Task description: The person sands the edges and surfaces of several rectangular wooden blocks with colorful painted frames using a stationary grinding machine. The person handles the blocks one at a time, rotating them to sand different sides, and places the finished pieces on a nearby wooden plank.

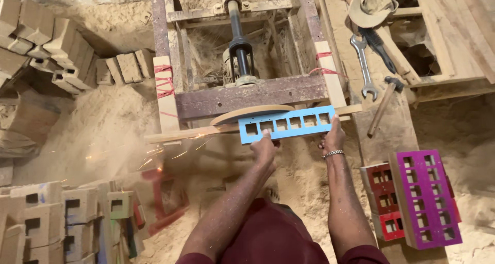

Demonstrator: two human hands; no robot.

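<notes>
The sanding machine [242,52], a rusty metal frame with a motor shaft standing upright inside it, is filling the upper middle, and everything here is sitting in sawdust around it. Its flat disc [251,113] is spinning at the frame's front edge, and sparks [154,158] are flying out below and left of the machine. Left of the machine, pale wooden blocks [56,47] are lying heaped; below and left of it, more slotted blocks [46,217] are standing stacked, each with a square hole showing dark and empty. Below and right of the machine, a purple slotted frame [425,199] is leaning over red ones [384,202], their windows open right through. Right of the machine, on planks, a hat [372,5], a spanner [363,68] and a hammer [385,105] are resting. Right at the disc, the blue slotted frame [286,124] is being pressed edge-on, its six windows holding nothing. The left hand [264,149] is gripping its lower edge, fingers clamped on; the right hand [334,137], wearing a bracelet [333,153], is grasping the frame's right end.
</notes>
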